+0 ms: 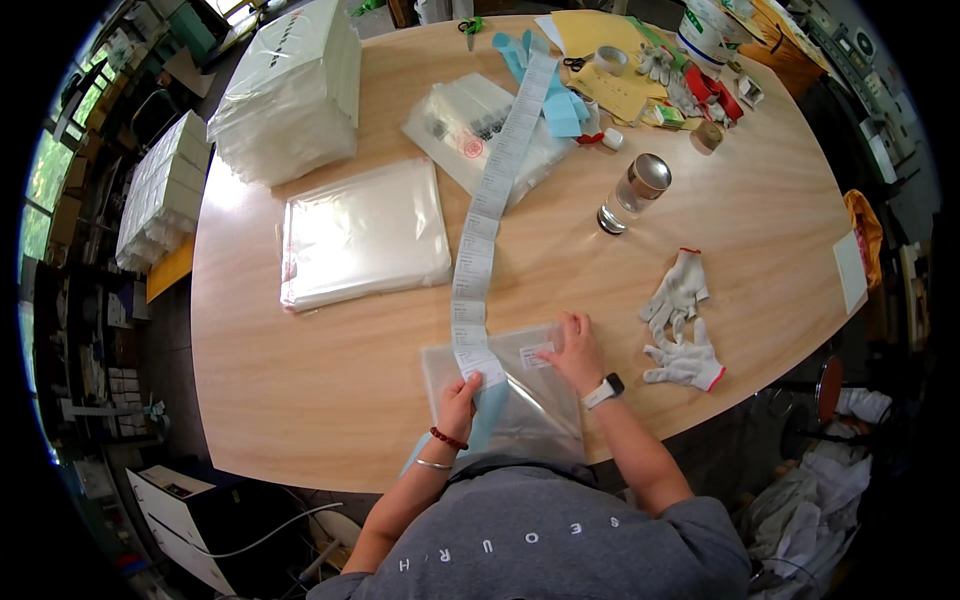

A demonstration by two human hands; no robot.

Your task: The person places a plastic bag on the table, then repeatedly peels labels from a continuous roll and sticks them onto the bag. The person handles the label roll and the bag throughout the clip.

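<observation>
A long strip of printed labels (484, 235) runs from the far side of the table to me. My left hand (458, 408) pinches its near end, and light-blue backing paper (488, 412) hangs below toward my body. Under both hands lies a clear plastic bag (540, 415) at the table's near edge. One small white label (536, 356) sits on its upper right part. My right hand (577, 355) rests there with fingers apart, the thumb at the label and the fingertips near the bag's far edge.
A stack of clear bags (365, 235) lies left, with a taller packaged stack (290, 95) behind. Another bag pile (455, 125) sits under the strip. A glass bottle (634, 193) and white gloves (685, 355) are right. Scissors (470, 27), tape (610, 60) and yellow envelopes (590, 33) lie far.
</observation>
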